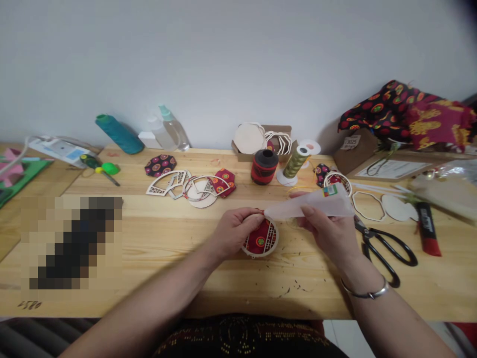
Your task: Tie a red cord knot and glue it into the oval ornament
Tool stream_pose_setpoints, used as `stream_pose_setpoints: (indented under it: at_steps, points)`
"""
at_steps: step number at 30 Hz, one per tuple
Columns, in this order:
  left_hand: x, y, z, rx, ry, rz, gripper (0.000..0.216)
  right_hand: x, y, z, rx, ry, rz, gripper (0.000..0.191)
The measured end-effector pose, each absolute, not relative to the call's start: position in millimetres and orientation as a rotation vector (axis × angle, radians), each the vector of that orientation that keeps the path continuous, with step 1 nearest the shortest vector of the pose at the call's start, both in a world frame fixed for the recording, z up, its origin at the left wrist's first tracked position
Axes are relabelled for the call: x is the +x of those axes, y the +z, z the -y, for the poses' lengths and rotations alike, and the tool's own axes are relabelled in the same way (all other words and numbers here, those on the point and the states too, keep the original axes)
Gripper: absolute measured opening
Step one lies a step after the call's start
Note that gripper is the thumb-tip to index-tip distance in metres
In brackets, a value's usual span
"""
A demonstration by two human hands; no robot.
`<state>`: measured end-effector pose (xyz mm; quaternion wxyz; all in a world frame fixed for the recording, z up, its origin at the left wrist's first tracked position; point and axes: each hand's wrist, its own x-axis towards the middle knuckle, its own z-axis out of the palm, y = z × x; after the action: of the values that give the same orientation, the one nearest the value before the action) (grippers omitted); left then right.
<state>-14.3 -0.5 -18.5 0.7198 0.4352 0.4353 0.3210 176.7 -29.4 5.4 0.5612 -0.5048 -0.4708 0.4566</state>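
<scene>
My left hand (pixel 241 227) pinches the upper left edge of a round wooden lattice ornament (pixel 270 236), whose openwork frame lies over red patterned fabric. A soft white glue bottle (pixel 335 201) is gripped in my right hand (pixel 326 228), tilted nearly level. Its narrow tip points left and meets the ornament's top edge, close to my left thumb; whether glue comes out cannot be made out. Black-handled scissors (pixel 367 233) lie just right of my right hand, partly hidden behind it.
Fan-shaped wooden frames (pixel 167 183) and a red fabric piece (pixel 226 183) lie behind my hands. Farther back stand a red-and-black spool (pixel 264 168), a gold thread spool (pixel 296 161) and a box of wooden blanks (pixel 249 138). At right are a black-and-red tube (pixel 428 226) and a fabric-topped carton (pixel 387 164).
</scene>
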Motion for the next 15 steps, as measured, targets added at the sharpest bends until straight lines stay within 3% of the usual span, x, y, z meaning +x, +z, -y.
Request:
stream_pose_setpoints:
  at_steps: [8, 15]
  points:
    - [-13.6, -22.0, 1.0, 0.937, 0.712, -0.990, 0.024, 177.6, 5.5, 32.1, -1.236, 1.012, 1.196, 0.023]
    - [-13.1, -18.7, -0.3, 1.022, 0.709, -1.008, 0.024, 171.0, 14.5, 36.4, -1.307, 0.736, 1.447, 0.021]
